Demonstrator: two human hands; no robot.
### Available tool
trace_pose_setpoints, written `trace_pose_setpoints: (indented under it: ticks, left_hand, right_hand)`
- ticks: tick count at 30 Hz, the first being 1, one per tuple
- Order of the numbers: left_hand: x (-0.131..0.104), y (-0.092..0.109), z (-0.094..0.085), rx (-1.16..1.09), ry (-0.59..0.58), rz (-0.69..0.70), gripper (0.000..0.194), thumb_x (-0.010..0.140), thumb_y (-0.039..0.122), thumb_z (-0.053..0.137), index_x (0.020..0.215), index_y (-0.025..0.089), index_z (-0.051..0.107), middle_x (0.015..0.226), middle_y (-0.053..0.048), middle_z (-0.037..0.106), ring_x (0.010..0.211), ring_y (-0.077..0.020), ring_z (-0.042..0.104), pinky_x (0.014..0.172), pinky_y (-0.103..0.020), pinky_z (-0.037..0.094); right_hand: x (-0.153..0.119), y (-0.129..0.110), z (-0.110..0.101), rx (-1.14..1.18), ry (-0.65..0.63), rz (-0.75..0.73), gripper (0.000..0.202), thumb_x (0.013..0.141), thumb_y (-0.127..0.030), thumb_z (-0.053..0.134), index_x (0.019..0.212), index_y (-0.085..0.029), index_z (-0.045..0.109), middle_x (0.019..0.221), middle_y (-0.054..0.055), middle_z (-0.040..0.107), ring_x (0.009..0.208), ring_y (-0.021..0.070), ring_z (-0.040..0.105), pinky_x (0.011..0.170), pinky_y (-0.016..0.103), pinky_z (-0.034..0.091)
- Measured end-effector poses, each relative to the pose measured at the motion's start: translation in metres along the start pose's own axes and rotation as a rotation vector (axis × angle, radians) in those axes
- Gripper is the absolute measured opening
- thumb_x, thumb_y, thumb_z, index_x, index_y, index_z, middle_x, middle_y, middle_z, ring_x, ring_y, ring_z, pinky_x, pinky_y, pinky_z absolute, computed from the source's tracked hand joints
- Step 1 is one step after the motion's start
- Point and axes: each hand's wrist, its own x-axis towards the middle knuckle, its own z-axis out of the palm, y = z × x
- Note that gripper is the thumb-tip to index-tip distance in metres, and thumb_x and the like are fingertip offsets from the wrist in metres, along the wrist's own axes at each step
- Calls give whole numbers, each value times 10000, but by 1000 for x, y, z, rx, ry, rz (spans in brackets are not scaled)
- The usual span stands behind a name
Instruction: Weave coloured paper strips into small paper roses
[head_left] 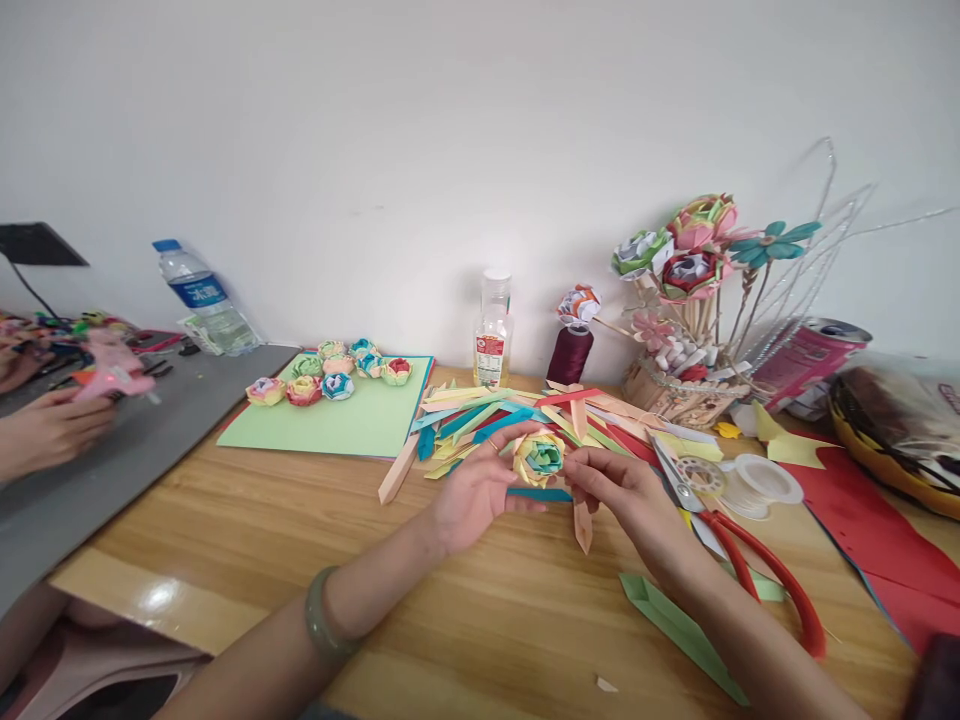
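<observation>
A folded paper flower (538,457) with pale yellow outer petals and a green-blue centre is held up between my two hands at the middle of the view. My left hand (480,490) holds it from the left, fingers curled round its side and back. My right hand (611,488) pinches its right edge between thumb and fingertips. Behind and beneath lies a pile of folded paper strips (480,415) in several colours. Red-handled scissors (772,570) lie right of my right hand, and a green folded strip (682,635) lies below it.
Several paper flowers (304,390) sit on green paper (322,430) at left. A bottle (491,345), purple thread spool (570,352) and flower basket (682,390) stand behind. White spools (761,482) and red paper (885,540) lie right. Another person's hand (67,430) holds a pink glue gun (116,370).
</observation>
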Motion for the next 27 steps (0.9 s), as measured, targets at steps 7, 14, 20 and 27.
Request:
trace_pose_setpoints:
  ticks: [7,14,20,27]
  left_hand:
    - [1,0,0,48,41,-1,280,822,288,485,1084,221,560,1131,-87,594,887,-227,634,551,-240,515]
    - [1,-2,0,26,36,-56,376,846,392,444,1177,223,503,1119,-106,603,859,-218,645,543,-240,528]
    - [1,-4,1,97,65,-72,427,716,297,647,1107,163,539,1003,-109,647,734,-197,663,537,-236,516]
    - [2,-2,2,38,96,-67,355,739,259,608,1073,150,552,1006,-104,651,772,-183,659,608,-245,510]
  right_hand:
    - [1,1,1,27,24,76,223,766,-381,543,707,-169,576,444,-42,541,429,126,495,526,263,372]
    - [3,0,2,31,19,83,157,685,-310,579,625,-165,575,560,-21,566,503,111,480,511,233,352]
    - [2,0,3,-9,-31,142,178,683,-323,544,594,-172,510,502,-40,525,413,92,456,468,229,316]
    - [1,-1,1,115,-45,178,184,669,-310,540,549,-183,485,416,-52,462,409,93,426,462,230,288]
